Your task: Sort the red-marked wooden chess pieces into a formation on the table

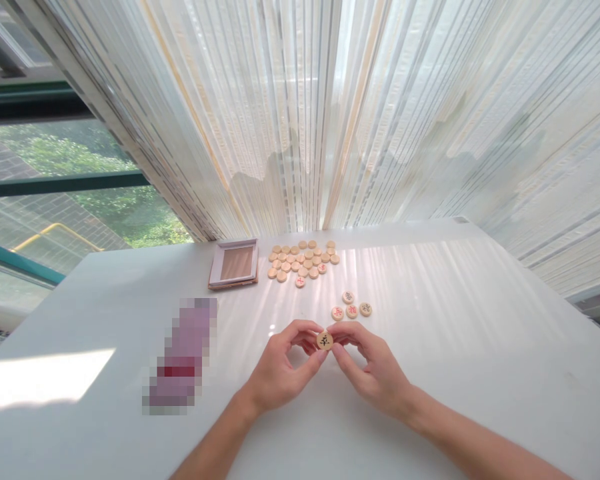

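Between the fingertips of both my hands is a round wooden Chinese chess piece [325, 341], its black character facing me. My left hand [286, 370] pinches it from the left side, and my right hand [373, 367] from the right. Just beyond my right fingers lie several face-up pieces: a red-marked piece [337, 313], another red one [352, 311], a black-marked piece [365, 309] and a further black one [348, 297]. Farther back sits a loose cluster of chess pieces [304, 263], mostly with plain faces up. One red-marked piece [301, 282] rests at the cluster's near edge.
An open shallow box [233, 263] stands at the back left of the white table [455, 400]. A pixelated purple object [183, 353] lies to the left. Behind the table hangs a striped curtain [300, 120], with a window [70, 173] on the left.
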### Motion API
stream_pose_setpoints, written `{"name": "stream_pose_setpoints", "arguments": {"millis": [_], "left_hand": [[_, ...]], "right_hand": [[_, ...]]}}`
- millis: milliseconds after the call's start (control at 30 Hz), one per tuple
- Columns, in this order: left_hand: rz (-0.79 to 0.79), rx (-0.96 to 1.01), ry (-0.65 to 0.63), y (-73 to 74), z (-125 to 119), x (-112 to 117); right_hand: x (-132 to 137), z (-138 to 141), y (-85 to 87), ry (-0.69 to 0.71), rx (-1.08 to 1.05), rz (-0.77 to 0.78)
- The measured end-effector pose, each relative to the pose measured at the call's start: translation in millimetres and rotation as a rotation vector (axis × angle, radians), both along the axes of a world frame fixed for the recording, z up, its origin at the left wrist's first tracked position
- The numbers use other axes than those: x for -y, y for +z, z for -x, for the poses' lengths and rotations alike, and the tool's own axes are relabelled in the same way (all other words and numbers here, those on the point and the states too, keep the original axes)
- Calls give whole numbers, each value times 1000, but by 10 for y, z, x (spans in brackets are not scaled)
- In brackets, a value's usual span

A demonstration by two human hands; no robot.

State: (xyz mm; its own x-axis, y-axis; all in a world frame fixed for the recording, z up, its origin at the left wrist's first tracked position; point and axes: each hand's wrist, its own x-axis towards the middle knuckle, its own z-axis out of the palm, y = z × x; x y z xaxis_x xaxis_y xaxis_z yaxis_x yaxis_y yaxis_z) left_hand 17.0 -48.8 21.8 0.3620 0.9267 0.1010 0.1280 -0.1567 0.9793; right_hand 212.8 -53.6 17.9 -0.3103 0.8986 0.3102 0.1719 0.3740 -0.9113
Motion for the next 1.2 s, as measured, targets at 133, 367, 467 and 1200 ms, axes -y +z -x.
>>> {"name": "stream_pose_setpoints", "arguments": {"millis": [133,367,467,1200], "left_hand": [[45,35,-38,-1,17,-2],[82,45,-27,-22,35,-10],[93,54,-34,-29,37,-18],[176,89,-13,-75,8,-32]], "right_hand": [[-2,-10,-33,-21,9,-16],[-9,-1,-31,3,18,-24],[-11,8,-29,18,11,-36],[22,21,-118,102,45,-96]]}}
